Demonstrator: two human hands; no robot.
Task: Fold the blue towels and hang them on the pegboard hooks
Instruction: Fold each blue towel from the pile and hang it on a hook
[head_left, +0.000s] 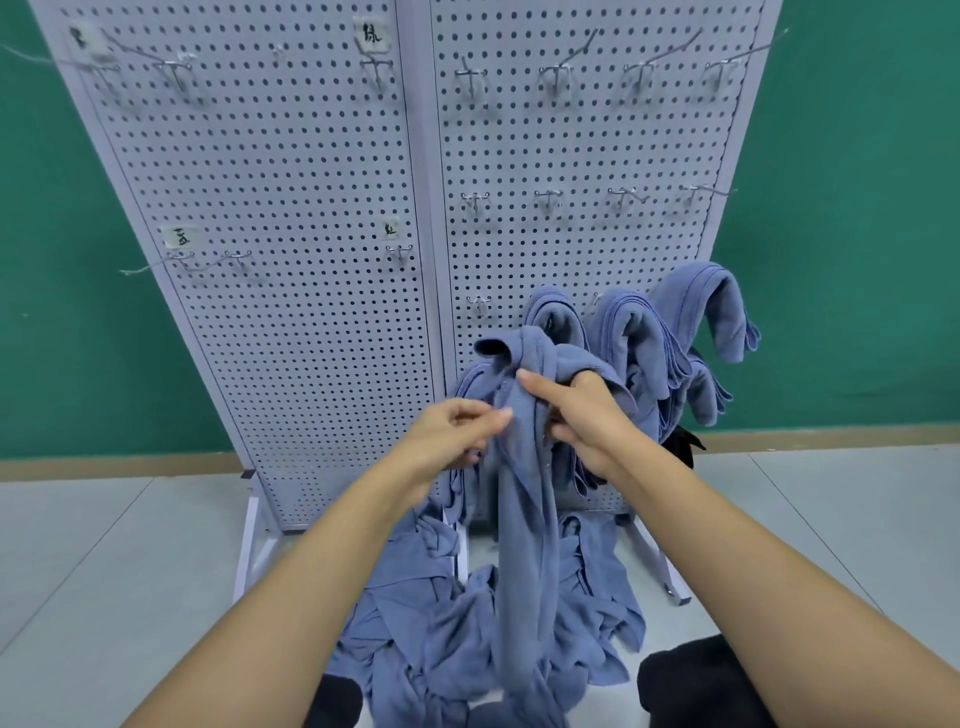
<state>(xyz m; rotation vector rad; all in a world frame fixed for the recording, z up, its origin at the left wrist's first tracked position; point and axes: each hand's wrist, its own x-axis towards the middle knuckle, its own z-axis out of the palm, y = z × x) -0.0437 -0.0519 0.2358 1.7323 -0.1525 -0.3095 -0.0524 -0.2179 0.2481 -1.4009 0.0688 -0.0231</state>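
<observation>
a person is holding one blue towel (524, 519) up in front of the white pegboard (311, 312) with its metal hooks (548, 200), and the towel is hanging in a long bunched strip from their hands down towards the floor (104, 545). the right hand (587, 415) is gripping the towel near its top, with the fingers curling round a thick gather of cloth and the forefinger lying straighter across the front. the left hand (447, 436) is pinching the towel's left edge just beside it, thumb and fingertips pressing together on the fabric; the two hands are sitting close but not touching. the towel's top corner is flopping over above the right hand. behind it, three folded towels (636, 343) are draping side by side low on the right panel. a fourth may be hanging behind the hands, though the held cloth is hiding most of it. a loose pile of towels (415, 623) is lying crumpled on the floor at the foot of the board, between the person's forearms. small paper labels (182, 236) are sticking to the left panel, and a green wall (857, 208) is showing behind.
</observation>
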